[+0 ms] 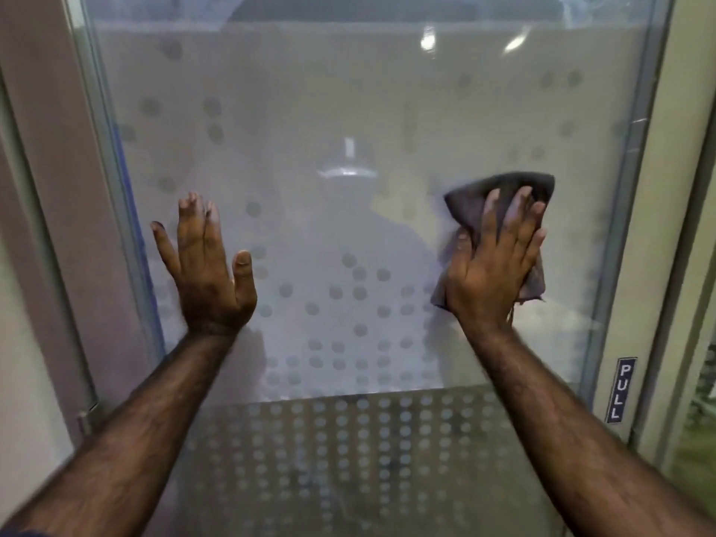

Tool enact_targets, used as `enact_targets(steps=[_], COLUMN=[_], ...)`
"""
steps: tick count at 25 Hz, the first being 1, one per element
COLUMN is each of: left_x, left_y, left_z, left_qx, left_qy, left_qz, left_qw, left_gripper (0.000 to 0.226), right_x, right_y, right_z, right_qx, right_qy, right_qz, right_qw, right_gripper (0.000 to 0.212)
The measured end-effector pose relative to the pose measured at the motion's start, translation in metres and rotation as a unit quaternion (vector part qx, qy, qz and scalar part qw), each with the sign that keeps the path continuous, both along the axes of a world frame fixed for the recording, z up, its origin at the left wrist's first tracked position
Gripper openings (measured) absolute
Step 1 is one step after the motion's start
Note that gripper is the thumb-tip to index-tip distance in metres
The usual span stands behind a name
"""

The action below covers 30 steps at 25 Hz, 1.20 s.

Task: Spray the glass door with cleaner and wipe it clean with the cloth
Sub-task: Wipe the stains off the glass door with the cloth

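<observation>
A tall frosted glass door (348, 110) patterned with rows of small round dots fills the view, set in a slim grey metal frame (635, 226). The left hand (205, 273) lies flat on the glass at the left side of the pane, its fingers straight and pointing up, its thumb spread out to the side; its grip is apart and holds nothing. The right hand (492, 265) presses a crumpled dark grey cloth (499, 188) against the glass at the right side of the pane, at about the same height; the fingers lie straight and a little spread over the cloth, so this grip too is apart, pushing the fabric flat rather than clamped on it. Folds of the cloth stick out above the fingertips and below the heel of the hand. Both bare forearms reach up from the bottom corners. A dim reflection of the person shows in the glass between the hands. On the right frame, low down, is a narrow dark blue sign reading PULL (620, 389).
</observation>
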<state>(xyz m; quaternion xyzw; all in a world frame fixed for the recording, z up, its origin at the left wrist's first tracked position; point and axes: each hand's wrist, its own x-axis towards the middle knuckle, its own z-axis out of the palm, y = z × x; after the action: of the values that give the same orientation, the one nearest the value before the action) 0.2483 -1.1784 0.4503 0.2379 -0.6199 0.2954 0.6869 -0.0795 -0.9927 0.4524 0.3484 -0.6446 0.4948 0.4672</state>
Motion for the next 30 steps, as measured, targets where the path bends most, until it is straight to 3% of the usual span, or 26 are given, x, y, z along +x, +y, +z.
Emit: enact_targets(steps=[3,8,11,14,17,19,26,30], left_x=[0.001,0.007,0.013,0.024,0.036,0.038,0.017,0.015], left_y=[0.001,0.009,0.011,0.010,0.008,0.008,0.005,-0.002], left_z=[0.002,0.005,0.005,-0.007,-0.028,-0.037,-0.009,-0.009], left_qx=[0.014,0.060,0.068,0.074,0.082,0.079,0.050,0.033], left_qy=[-0.009,-0.022,-0.003,0.023,-0.031,-0.077,-0.079,-0.088], left_qz=[-0.014,-0.014,-0.013,-0.009,0.002,0.016,0.034,0.022], left_qw=[1.000,0.998,0.998,0.997,0.996,0.994,0.995,0.995], left_gripper=[0.067,0.073,0.080,0.083,0.085,0.086,0.078,0.076], right_x=[0.032,0.128,0.187,0.212,0.200,0.181,0.090,0.016], right_y=[-0.026,-0.069,-0.092,-0.102,-0.097,-0.090,-0.045,-0.009], right_z=[0.074,0.113,0.081,0.011,-0.044,-0.049,0.049,0.091], right_qx=[-0.043,-0.008,0.063,0.154,0.199,0.201,0.118,0.049], right_qy=[-0.011,0.124,0.267,0.344,0.392,0.407,0.317,0.191], right_qz=[-0.035,0.030,0.117,0.188,0.207,0.212,0.110,0.031], right_qw=[0.998,0.992,0.955,0.907,0.874,0.865,0.935,0.980], right_gripper=[0.065,0.066,0.066,0.066,0.061,0.056,0.059,0.060])
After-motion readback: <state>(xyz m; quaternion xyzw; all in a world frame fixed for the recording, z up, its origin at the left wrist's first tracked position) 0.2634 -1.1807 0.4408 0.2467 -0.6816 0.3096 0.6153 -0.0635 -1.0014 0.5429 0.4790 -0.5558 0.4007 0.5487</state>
